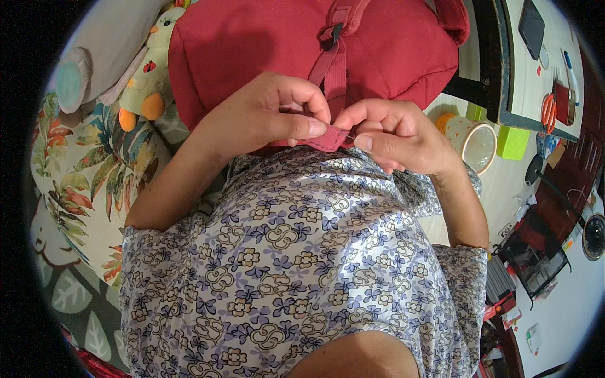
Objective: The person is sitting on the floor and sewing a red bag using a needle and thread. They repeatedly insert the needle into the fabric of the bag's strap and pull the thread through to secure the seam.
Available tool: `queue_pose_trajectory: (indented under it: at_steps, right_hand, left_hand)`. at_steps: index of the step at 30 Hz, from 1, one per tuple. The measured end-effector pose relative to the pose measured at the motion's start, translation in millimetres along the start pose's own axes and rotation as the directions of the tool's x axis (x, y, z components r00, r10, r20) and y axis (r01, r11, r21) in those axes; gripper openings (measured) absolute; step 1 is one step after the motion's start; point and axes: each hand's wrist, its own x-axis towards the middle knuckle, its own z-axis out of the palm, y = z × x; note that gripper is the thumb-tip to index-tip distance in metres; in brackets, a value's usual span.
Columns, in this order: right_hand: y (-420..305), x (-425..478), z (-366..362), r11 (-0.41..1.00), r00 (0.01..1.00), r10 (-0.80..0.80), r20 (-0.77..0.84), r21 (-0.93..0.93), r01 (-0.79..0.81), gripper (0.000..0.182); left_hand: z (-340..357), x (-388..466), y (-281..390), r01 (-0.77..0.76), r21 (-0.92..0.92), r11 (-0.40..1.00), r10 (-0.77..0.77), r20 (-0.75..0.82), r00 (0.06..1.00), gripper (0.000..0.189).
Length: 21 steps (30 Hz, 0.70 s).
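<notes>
A red fabric backpack (283, 42) lies across my lap, with a webbing strap and a dark buckle (336, 34) on it. My left hand (288, 111) pinches the end of a red webbing strap (327, 140) between thumb and fingers; dark stitches run along its edge. At that edge, my right hand (387, 134) holds a thin sewing needle (349, 136) between thumb and forefinger. A dark thread loops faintly above the right fingers, against the bag.
A plush duck (156, 61) and a leaf-print cushion (99, 175) are at the left. To the right are a round bin (478, 147), a bright green box (513, 142) and a dark-edged table (543, 101) bearing orange-handled scissors (548, 112).
</notes>
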Motion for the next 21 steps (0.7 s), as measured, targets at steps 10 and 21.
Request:
queue_pose_trajectory:
  at_steps: [10,21]
  right_hand:
    - [7.2,0.4,-3.1,0.996,0.998,-0.018,0.058,0.087,0.013,0.025]
    - [25.4,3.3,0.0,0.988,0.991,-0.105,0.079,0.124,0.094,0.018]
  left_hand:
    - [-0.9,0.2,-3.0,0.025,-0.068,0.997,-0.025,0.006,1.0,0.013]
    - [-4.8,4.9,-18.2,-0.068,-0.085,0.994,0.075,0.082,0.994,0.011]
